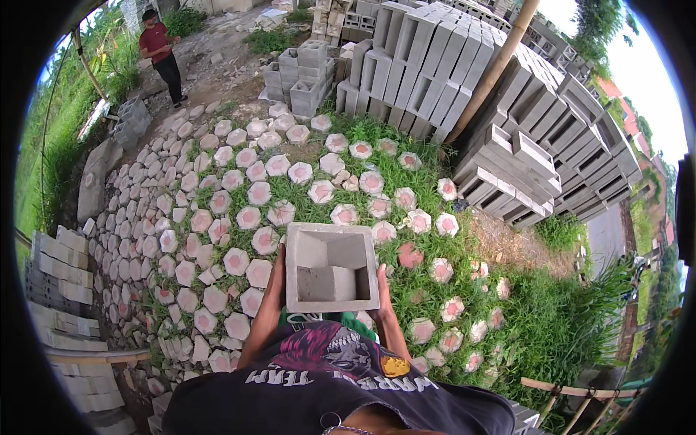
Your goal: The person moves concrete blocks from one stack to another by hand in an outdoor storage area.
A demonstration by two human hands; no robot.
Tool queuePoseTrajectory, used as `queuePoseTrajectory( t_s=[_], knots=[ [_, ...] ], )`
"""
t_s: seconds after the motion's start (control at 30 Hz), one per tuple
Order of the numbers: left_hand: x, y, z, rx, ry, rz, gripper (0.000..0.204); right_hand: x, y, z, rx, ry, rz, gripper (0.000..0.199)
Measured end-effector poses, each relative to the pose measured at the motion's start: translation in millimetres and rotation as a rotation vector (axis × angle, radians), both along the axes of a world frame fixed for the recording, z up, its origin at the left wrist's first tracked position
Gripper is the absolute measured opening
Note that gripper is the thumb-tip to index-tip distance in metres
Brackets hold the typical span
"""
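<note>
The person holds a grey hollow block (pixel 331 267) in front of the chest, with the open side up. The left hand (pixel 274 279) grasps the left wall of the block and the right hand (pixel 382 286) grasps its right wall; both hands press flat against it. The block hangs above grass (pixel 551 319) where many hexagon pavers (pixel 249 217) with pink centres lie, all around and beyond the block. Behind the pavers, far from the block, big stacks (pixel 464 80) of the same grey blocks stand, and a bamboo pole (pixel 493 69) leans on them. Far left of the stacks, a person (pixel 163 54) in a red shirt stands.
</note>
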State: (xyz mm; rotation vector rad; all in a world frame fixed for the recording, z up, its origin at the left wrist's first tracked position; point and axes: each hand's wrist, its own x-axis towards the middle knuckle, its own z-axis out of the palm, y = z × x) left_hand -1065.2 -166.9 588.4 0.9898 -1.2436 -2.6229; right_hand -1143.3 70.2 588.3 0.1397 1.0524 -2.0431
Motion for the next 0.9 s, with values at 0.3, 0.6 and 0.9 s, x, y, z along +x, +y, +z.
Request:
queuePoseTrajectory(
  t_s=[0.3,0.6,0.9],
  knots=[
    [-48.0,-15.3,-8.6,0.007,-0.071,0.069,0.078,-55.8,-11.6,-22.0,0.067,0.032,-0.058,0.073],
    [-166.9,-104.7,-20.2,-0.035,-0.228,-0.157,0.077,-142.7,-92.6,1.7,0.058,0.077,-0.247,0.062],
    [-273.3,-258.6,-30.4,-0.050,-0.268,-0.207,0.079,-245.5,-247.4,10.6,0.087,0.100,-0.235,0.065]
  ],
)
